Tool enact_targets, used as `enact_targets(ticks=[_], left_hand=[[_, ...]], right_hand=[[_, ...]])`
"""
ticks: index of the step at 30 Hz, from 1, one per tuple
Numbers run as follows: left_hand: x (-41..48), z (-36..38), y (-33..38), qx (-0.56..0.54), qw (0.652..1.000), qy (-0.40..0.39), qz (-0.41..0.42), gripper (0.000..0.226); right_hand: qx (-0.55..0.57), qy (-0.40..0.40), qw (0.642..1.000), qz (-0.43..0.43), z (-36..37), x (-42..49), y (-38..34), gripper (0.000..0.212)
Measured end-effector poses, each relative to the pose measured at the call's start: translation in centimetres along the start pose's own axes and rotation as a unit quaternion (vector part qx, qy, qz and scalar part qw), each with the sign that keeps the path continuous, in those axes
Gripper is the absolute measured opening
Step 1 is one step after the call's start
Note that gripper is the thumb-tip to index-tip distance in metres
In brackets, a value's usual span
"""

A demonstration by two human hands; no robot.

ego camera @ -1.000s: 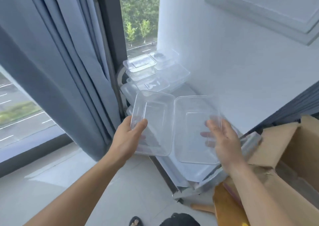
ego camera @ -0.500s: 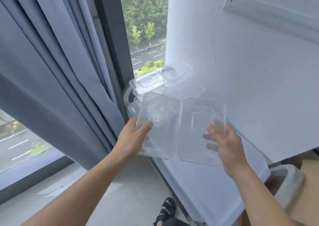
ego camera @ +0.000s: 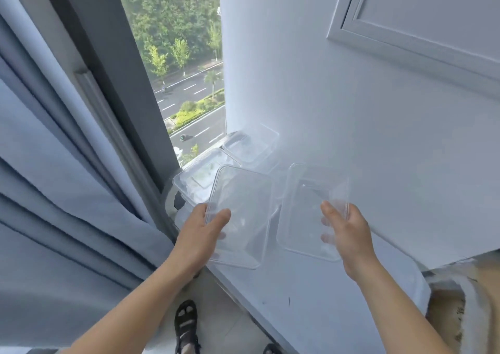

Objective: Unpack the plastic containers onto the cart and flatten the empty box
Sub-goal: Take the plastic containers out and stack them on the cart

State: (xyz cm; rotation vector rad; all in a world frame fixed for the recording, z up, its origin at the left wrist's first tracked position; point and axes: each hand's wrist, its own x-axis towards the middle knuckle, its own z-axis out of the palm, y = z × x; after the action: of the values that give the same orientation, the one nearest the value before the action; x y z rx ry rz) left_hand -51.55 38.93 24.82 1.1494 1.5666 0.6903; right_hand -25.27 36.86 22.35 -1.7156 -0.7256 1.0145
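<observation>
The left hand pinches the left container, thumb on top, and the right hand grips the right container. Both hover over the cart near the stacked containers. This looks like the unpacking step; next, set both down beside those.

the left container and right container are clear, glossy, smooth plastic, as is the stack behind. the curtain is matt blue-grey cloth; the wall is smooth and matt.

Stacked clear containers block the far end of the white cart top, wall right, curtain left; room nearer.
</observation>
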Motion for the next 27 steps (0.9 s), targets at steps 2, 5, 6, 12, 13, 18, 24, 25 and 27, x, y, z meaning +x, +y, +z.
enact_targets(ticks=[2,5,6,12,13,18,24,25,27], left_hand=[[2.5,-1.4,0.6,0.009,0.999,-0.030,0.002,0.040],[6.2,-4.0,1.8,0.035,0.996,-0.077,0.013,0.046],[7.4,-4.7,2.0,0.047,0.995,-0.090,0.019,0.045],[12.1,-7.1,3.1,0.121,0.981,-0.147,0.030,0.035],[12.5,-7.1,3.2,0.126,0.979,-0.160,0.031,0.035],[14.8,-6.8,3.5,0.116,0.975,-0.190,0.013,0.037],[16.1,-5.9,4.2,0.111,0.969,-0.221,0.015,0.063],[16.4,-5.7,4.3,0.109,0.969,-0.220,0.013,0.063],[16.8,-5.3,4.4,0.102,0.971,-0.217,0.007,0.062]], right_hand=[[-0.008,0.035,0.999,0.011,1.7,1.1,0.0,0.013],[-0.011,0.087,0.995,0.037,4.6,2.7,0.0,0.017],[-0.014,0.102,0.994,0.047,5.6,3.2,0.1,0.020],[-0.042,0.152,0.984,0.080,9.6,7.0,0.1,0.035],[-0.050,0.158,0.983,0.082,10.0,7.7,-0.1,0.039],[-0.066,0.163,0.979,0.107,11.7,11.1,-0.5,0.047],[-0.063,0.151,0.979,0.125,12.5,14.6,-0.1,0.054],[-0.062,0.150,0.978,0.131,12.4,15.0,0.0,0.058],[-0.064,0.148,0.977,0.138,12.3,15.7,0.3,0.062]])
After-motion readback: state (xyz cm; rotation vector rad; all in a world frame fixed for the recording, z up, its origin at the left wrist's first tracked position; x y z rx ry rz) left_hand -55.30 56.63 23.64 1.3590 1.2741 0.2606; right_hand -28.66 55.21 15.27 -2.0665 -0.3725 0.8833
